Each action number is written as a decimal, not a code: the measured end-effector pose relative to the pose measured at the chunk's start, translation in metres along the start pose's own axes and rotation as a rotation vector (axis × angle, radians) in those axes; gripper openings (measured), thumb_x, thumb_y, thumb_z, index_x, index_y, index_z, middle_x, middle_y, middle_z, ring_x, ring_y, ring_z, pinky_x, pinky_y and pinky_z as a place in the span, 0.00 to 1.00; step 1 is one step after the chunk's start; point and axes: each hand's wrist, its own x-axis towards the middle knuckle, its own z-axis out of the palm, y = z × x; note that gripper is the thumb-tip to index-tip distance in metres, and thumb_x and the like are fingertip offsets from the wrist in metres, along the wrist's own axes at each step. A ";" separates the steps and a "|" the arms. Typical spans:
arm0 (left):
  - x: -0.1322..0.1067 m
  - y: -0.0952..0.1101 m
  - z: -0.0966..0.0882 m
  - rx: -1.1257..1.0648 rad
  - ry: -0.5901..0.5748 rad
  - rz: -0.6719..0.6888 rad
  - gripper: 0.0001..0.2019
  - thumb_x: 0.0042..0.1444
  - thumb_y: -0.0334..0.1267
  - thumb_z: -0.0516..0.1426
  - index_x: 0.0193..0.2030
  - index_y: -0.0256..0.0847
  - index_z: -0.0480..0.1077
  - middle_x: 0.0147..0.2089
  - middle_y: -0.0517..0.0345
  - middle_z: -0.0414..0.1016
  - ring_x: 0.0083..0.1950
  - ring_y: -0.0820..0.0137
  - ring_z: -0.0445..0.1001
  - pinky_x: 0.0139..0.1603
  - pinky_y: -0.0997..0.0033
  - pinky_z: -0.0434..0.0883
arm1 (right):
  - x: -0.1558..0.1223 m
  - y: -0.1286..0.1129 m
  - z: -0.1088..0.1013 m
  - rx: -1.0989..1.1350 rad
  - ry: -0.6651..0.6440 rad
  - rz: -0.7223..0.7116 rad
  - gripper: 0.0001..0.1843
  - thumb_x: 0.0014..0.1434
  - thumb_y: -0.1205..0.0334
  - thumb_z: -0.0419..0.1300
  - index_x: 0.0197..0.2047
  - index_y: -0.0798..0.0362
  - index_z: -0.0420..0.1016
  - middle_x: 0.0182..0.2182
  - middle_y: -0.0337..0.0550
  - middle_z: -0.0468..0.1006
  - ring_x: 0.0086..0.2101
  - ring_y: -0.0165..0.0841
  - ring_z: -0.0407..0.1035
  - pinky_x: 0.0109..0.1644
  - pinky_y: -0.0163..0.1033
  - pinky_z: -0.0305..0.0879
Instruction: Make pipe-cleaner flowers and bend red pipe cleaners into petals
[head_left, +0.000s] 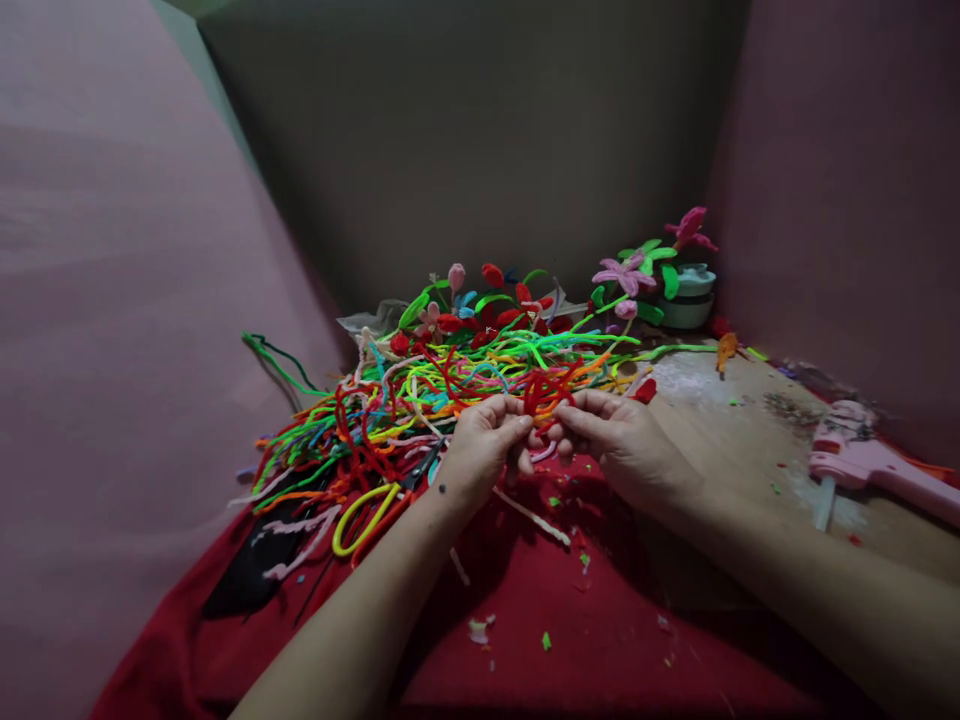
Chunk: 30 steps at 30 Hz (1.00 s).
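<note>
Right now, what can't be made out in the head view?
Head view:
1. Red strands: the exact pinch points, hidden by the fingers of the left hand and right hand.
2. Pink glue gun: end of its handle, cut off by the right edge.
3. Black flat item: what it is; fuzzy stems partly cover it.
4. Green scrap: too small to identify.

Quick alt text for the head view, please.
The left hand and right hand pinch red fuzzy stems between them over a red cloth. Beyond lies a multicoloured tangle of stems, backed by fuzzy flowers; at right, apparently a pink glue gun.
</note>
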 end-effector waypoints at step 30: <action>-0.006 -0.015 0.010 0.527 0.229 0.227 0.03 0.47 0.30 0.52 0.30 0.41 0.64 0.20 0.66 0.65 0.20 0.77 0.66 0.22 0.79 0.60 | -0.010 0.005 0.001 -0.910 -0.010 -0.653 0.07 0.53 0.69 0.57 0.26 0.51 0.72 0.22 0.38 0.72 0.25 0.30 0.65 0.34 0.37 0.60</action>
